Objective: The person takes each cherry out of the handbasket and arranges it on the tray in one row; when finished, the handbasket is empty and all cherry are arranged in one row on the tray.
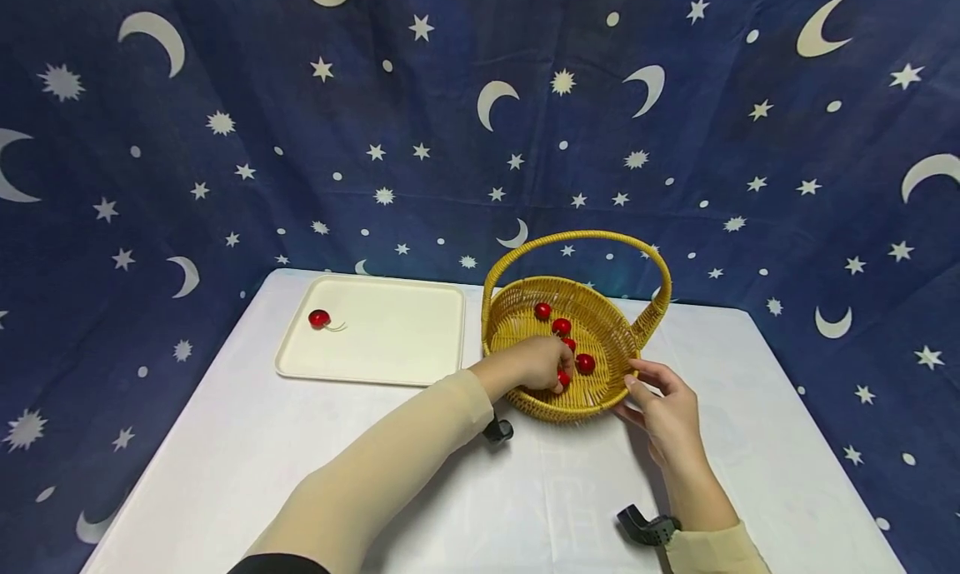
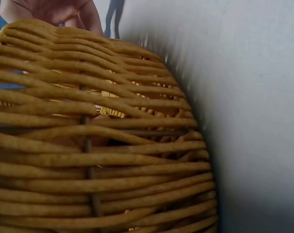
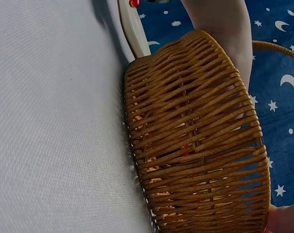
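Observation:
In the head view my left hand reaches over the near-left rim into a woven wicker basket with a tall arched handle. Its curled fingers pinch a red cherry low in the basket. Several more cherries lie around it, one of them just right of the fingertips. My right hand grips the basket's right rim, thumb at the edge and fingers along the outside. Both wrist views are mostly filled by the woven wall, which largely hides the left hand.
Left of the basket lies a cream tray bearing one cherry with pale stems. Everything stands on a white-covered table. Behind it hangs a dark blue cloth with moons and stars.

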The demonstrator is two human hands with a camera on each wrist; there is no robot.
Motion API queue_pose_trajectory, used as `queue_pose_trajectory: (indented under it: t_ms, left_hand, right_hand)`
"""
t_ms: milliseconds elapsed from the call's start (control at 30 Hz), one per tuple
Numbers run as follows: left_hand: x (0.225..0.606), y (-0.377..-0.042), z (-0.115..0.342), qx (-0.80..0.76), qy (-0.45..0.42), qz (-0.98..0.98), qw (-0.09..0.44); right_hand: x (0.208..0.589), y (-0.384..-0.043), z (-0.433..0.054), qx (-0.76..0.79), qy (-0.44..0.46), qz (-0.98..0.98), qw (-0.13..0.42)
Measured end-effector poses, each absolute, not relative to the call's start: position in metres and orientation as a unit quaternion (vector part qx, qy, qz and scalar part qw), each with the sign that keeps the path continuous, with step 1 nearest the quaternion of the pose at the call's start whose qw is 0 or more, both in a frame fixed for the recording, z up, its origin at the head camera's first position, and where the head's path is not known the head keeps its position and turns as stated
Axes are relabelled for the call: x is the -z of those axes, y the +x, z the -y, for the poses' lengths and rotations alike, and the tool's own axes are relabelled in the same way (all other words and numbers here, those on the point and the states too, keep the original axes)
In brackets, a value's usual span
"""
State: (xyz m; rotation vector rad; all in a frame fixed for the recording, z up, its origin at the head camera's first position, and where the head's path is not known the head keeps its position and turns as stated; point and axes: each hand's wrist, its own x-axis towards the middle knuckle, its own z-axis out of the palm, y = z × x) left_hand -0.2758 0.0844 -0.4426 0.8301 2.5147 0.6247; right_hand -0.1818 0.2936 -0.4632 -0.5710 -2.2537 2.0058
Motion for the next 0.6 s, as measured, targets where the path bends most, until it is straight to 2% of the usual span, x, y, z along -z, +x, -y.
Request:
queue_pose_trajectory:
  t_ms: [233, 400, 600]
  left_hand:
    - [0.429, -0.27, -0.073, -0.311, 0.313, -0.874, 0.205]
    - [0.405, -0.253, -0.051, -0.339, 0.34, -0.862, 0.163]
    - [0.376, -0.226, -0.004, -0.361, 0.365, -0.85, 0.116]
  right_hand:
    - [0.463, -0.182, -0.292, -0.652, -0.185, 0.735, 0.035]
    - [0.463, -0.181, -0.292, -0.653, -0.186, 0.733, 0.037]
    - [0.463, -0.181, -0.291, -0.651, -0.184, 0.736, 0.039]
